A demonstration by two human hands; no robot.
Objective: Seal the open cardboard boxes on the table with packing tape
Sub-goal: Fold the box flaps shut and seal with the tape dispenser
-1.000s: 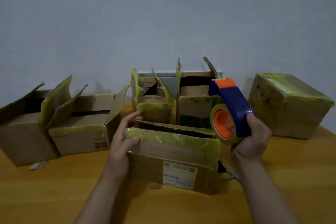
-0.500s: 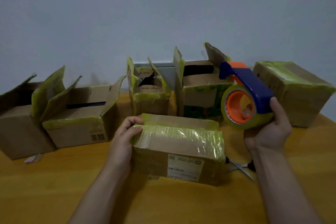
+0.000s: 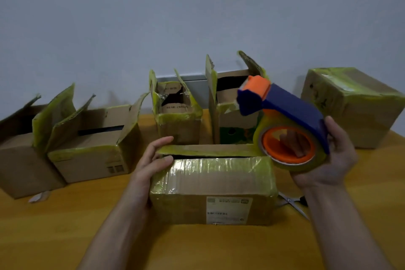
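The near box [image 3: 214, 182] is pressed at its left end by the left hand [image 3: 151, 160], fingers straight. The tape dispenser [image 3: 291, 114] is gripped in the right hand [image 3: 331, 158], just above the box's right end.

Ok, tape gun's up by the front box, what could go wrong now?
The front box has a dark gap between its flaps; tape could seal it gaping. The left hand rests on that seam's end, in the likely path of the tape gun. Scissors beside the right forearm might get knocked.
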